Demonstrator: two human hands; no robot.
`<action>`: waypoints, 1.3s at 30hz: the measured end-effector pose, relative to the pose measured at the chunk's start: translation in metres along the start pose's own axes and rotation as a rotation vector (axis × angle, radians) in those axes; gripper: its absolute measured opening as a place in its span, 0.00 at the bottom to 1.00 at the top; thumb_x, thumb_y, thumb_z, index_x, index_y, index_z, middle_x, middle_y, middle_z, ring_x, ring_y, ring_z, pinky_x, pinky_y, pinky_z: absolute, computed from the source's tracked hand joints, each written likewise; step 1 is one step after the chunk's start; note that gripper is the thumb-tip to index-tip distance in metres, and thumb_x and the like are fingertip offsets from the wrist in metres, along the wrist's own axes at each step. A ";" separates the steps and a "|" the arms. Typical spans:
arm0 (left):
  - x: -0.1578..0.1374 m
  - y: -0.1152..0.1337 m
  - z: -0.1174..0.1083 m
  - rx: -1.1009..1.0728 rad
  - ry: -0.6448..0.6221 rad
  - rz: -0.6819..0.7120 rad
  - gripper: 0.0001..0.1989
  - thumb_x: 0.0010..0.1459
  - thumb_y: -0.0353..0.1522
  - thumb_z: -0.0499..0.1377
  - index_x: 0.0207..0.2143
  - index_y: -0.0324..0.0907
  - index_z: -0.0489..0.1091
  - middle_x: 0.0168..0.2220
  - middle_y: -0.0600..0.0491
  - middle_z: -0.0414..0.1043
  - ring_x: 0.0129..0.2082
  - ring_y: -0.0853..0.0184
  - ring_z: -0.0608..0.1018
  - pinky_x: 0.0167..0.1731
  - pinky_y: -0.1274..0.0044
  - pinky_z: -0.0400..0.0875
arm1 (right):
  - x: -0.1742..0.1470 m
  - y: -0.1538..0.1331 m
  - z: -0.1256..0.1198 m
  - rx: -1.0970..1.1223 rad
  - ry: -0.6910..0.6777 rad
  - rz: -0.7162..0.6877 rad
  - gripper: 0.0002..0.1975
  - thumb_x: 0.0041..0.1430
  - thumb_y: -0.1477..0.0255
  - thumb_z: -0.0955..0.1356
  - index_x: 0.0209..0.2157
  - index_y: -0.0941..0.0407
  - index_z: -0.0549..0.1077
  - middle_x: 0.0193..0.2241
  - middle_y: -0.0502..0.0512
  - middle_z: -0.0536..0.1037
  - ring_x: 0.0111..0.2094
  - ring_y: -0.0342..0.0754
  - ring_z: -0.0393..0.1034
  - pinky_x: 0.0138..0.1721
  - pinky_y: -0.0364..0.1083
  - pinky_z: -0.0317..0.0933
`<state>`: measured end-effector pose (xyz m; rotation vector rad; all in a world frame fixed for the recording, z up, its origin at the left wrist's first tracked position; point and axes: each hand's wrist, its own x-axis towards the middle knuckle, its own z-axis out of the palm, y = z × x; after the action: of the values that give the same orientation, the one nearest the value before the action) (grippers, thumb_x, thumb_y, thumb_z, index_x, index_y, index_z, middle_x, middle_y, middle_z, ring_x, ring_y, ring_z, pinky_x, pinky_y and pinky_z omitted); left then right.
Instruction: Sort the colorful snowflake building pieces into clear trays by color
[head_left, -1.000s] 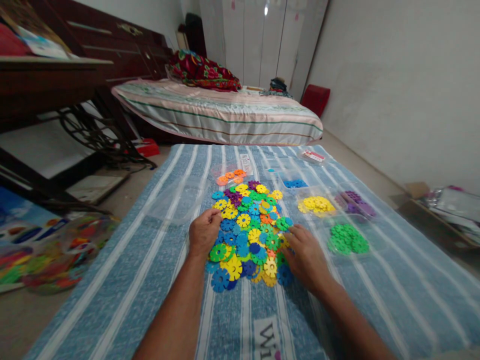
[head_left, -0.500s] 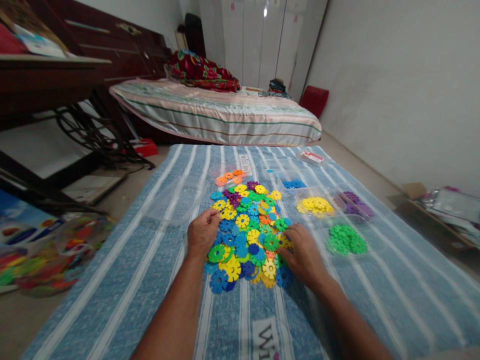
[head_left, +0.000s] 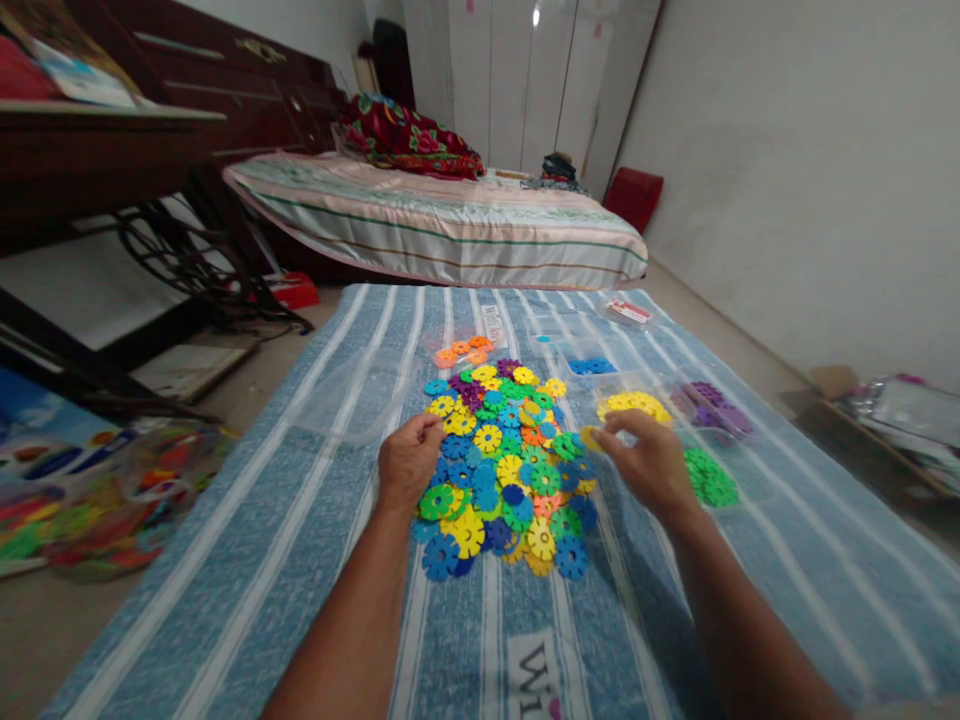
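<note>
A heap of mixed-colour plastic snowflake discs lies on the striped cloth before me. My right hand is raised off the heap's right side, pinching a yellow disc between thumb and fingers. Resting at the heap's left edge, my left hand has its fingers curled together; whether anything is in them is hidden. Beyond my right hand are clear containers of yellow discs, green discs, purple discs and blue discs. Orange discs sit in another at the back.
A clear, see-through tray lies left of the heap. A small red-and-white packet is at the cloth's far right corner. Behind stands a bed; bags of colourful pieces are on the left, and a cardboard box on the right.
My right hand has lifted from the heap and moved up and right, carrying a yellow disc toward the yellow container. My left hand has stayed nearly in place.
</note>
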<state>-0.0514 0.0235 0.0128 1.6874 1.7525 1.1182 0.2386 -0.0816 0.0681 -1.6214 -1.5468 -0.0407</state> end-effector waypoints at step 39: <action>-0.006 0.004 -0.002 0.006 -0.005 0.017 0.14 0.52 0.37 0.53 0.35 0.42 0.75 0.30 0.53 0.77 0.32 0.66 0.78 0.30 0.78 0.68 | 0.001 -0.060 0.036 0.254 -0.478 0.022 0.06 0.51 0.75 0.70 0.22 0.55 0.73 0.32 0.54 0.77 0.40 0.50 0.72 0.43 0.49 0.63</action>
<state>-0.0495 0.0171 0.0154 1.7100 1.7435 1.1155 0.1704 -0.0684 0.0793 -1.5085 -1.8004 0.5697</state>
